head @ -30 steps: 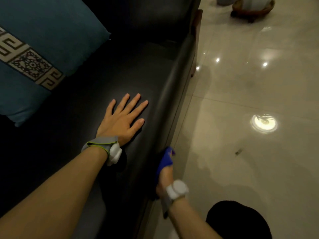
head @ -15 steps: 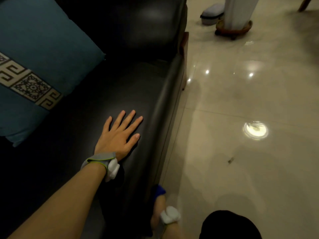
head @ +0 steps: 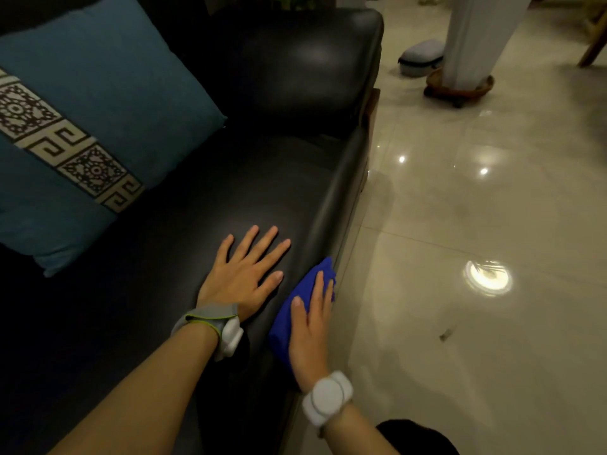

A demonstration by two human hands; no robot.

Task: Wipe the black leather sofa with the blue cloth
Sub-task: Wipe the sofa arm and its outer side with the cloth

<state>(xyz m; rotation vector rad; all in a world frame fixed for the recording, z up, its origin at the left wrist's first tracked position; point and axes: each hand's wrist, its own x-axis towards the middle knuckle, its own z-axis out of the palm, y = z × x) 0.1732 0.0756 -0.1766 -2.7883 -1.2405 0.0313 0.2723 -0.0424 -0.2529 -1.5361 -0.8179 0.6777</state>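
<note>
Sofa (head: 203, 205) seat | left hand (head: 241, 277) flat (splayed) | right hand (head: 310, 326) pressing cloth (head: 303, 297)

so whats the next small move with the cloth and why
Probably slide the right hand forward along the sofa's front edge, pressing the blue cloth flat. The cloth sits under straight fingers on that rounded edge, with unwiped leather ahead, while the left hand rests flat on the seat as a brace.
</note>
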